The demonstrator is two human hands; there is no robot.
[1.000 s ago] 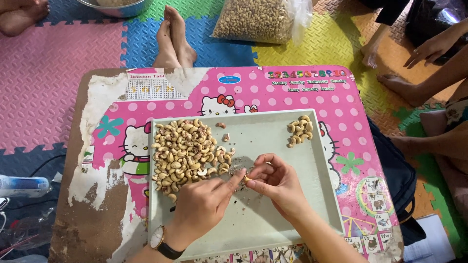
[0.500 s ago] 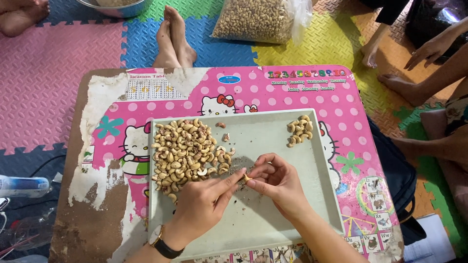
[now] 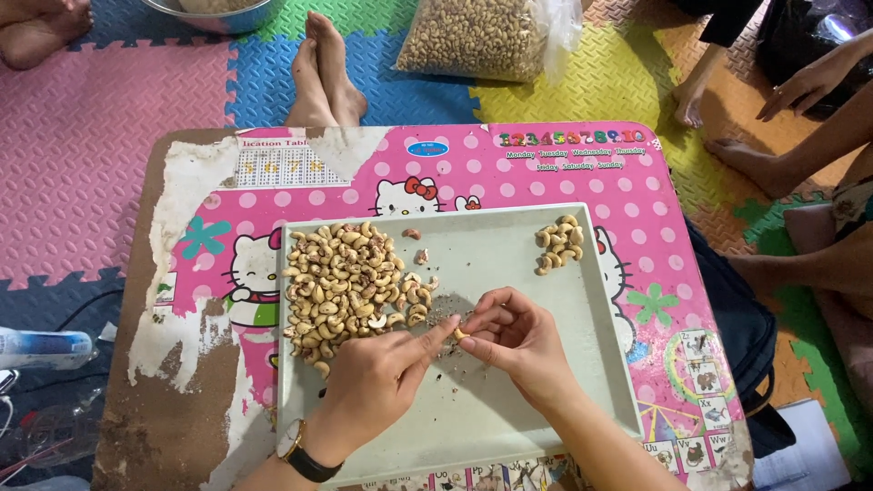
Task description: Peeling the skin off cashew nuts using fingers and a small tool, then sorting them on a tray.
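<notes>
Pinching 1 cashew nut (image 3: 461, 334) between them, the left hand (image 3: 377, 386) and right hand (image 3: 516, 341) hold it roughly crosswise above the tray (image 3: 546, 364).

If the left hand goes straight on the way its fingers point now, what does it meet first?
The left hand points up and right, so it would meet the cashew pinched in the right hand almost at once; they look nearly touching already.
</notes>
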